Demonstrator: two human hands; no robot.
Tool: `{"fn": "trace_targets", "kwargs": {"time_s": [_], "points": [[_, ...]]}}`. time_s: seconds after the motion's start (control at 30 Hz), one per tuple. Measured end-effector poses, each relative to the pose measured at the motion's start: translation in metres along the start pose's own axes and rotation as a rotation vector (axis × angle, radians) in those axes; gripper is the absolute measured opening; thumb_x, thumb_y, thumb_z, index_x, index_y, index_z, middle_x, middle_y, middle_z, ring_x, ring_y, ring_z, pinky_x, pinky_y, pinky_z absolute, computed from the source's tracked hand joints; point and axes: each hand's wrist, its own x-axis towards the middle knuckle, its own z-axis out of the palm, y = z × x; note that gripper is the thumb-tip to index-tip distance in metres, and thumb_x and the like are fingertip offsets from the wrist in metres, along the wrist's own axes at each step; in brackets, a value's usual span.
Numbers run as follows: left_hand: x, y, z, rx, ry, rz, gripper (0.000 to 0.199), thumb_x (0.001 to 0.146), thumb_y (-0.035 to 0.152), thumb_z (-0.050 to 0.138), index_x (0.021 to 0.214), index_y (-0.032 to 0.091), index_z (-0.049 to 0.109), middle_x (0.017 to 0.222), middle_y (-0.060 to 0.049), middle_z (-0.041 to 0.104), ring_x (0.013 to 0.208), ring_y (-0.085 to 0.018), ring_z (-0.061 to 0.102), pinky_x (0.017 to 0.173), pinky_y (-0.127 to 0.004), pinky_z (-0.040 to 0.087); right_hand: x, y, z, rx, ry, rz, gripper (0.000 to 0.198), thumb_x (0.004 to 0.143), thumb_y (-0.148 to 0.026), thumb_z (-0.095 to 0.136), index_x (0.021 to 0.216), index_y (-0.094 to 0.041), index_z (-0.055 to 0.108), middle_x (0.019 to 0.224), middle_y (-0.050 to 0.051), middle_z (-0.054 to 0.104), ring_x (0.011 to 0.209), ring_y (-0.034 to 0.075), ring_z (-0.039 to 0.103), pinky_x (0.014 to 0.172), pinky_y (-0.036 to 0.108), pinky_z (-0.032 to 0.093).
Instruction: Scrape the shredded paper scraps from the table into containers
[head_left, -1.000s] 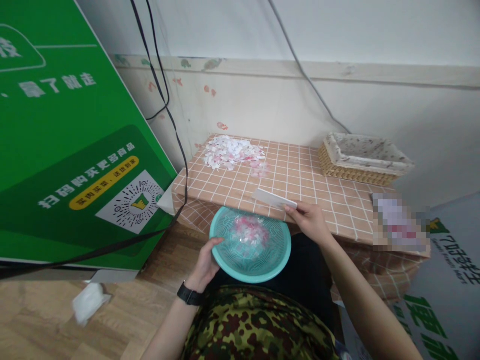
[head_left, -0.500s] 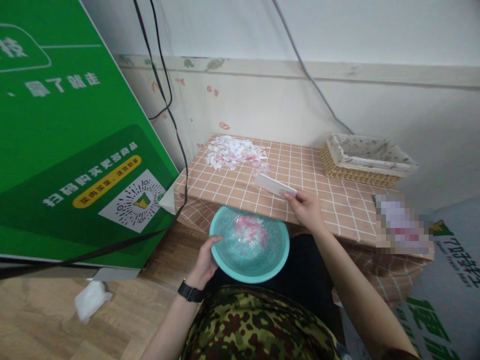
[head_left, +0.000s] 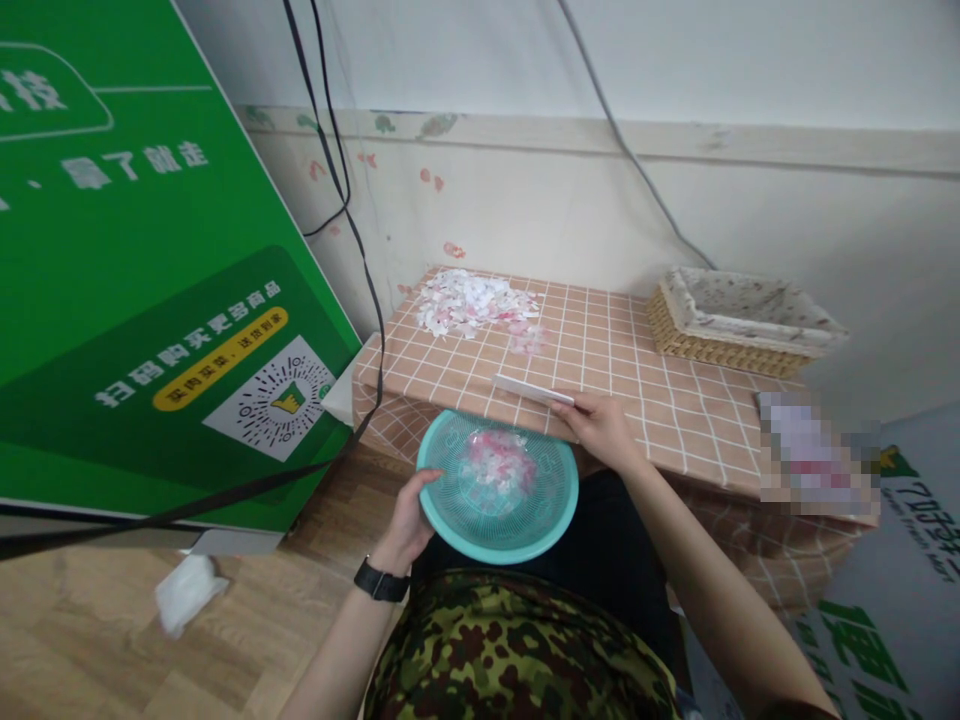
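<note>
Left of the colander (head_left: 501, 530) hangs a black strap (head_left: 382, 350); right, a basket (head_left: 724, 347).

Cloth-lined wicker bskt (head_left: 727, 346) set nr wall (head_left: 540, 205); green sign (head_left: 150, 285) w/ QR code (head_left: 271, 398) crossed by blk cord (head_left: 381, 350); white bundle (head_left: 187, 590) seen on flr (head_left: 262, 610).

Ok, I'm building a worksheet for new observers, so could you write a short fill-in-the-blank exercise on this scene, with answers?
The colander in the left hand's grip holds white and ____ bits.
The right hand's grip is on a thin card coloured ____.
On the table, seen by the wearer, the wicker basket stands to the ____ of the scrap pile.

Missing words: pink; white; right.
</note>
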Motion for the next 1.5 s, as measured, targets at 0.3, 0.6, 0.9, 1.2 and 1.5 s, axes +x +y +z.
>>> {"fn": "trace_targets", "kwargs": {"time_s": [0.3,0.6,0.9,1.2,1.5], "points": [[0.003,-0.004,-0.002,-0.009,-0.007,-0.001,0.021,0.069,0.02,0.069,0.088,0.01,0.071,0.078,-0.008,0.076,0.07,-0.023,0.07,0.074,-0.036,0.054,-0.017,-0.004,-0.011,0.062,0.094,0.099,0.031,0.085,-0.045,0.058,0.089,-0.02,0.074,0.079,0.004,0.071,0.072,0.022,0.063,0.063,0.033,0.047],[0.0,-0.004,0.0,0.007,0.014,0.0,0.016,0.07,0.018,0.068,0.083,0.011,0.071,0.077,-0.008,0.076,0.069,-0.023,0.07,0.073,-0.036,0.055,0.049,0.044,-0.045,-0.178,0.215,0.06,0.042,0.086,-0.052,0.05,0.068,-0.016,0.064,0.055,-0.001,0.051,0.052,0.013,0.042,0.051,0.027,0.029],[-0.001,-0.004,0.001,0.004,0.035,-0.003,0.008,0.071,0.017,0.068,0.077,0.012,0.071,0.075,-0.007,0.076,0.066,-0.021,0.069,0.07,-0.033,0.056,0.058,0.043,-0.065,-0.042,0.106,0.04,0.039,0.082,-0.052,0.058,0.068,-0.016,0.067,0.062,0.001,0.056,0.058,0.014,0.047,0.053,0.026,0.034],[-0.005,-0.001,0.007,0.057,0.073,-0.028,0.014,0.075,0.016,0.064,0.084,0.009,0.072,0.081,-0.011,0.077,0.069,-0.024,0.071,0.071,-0.035,0.057,0.084,0.06,-0.065,0.365,-0.027,0.217,0.041,0.067,-0.051,0.073,0.081,-0.012,0.072,0.069,0.004,0.065,0.056,0.014,0.053,0.05,0.027,0.041],[-0.001,-0.006,0.004,0.085,0.065,-0.059,0.016,0.075,0.019,0.064,0.085,0.009,0.072,0.079,-0.01,0.077,0.069,-0.023,0.07,0.072,-0.034,0.056,0.092,0.054,-0.059,0.667,-0.11,0.344,0.042,0.059,-0.043,0.081,0.089,-0.015,0.073,0.083,0.006,0.071,0.065,0.015,0.061,0.057,0.028,0.048]]}}
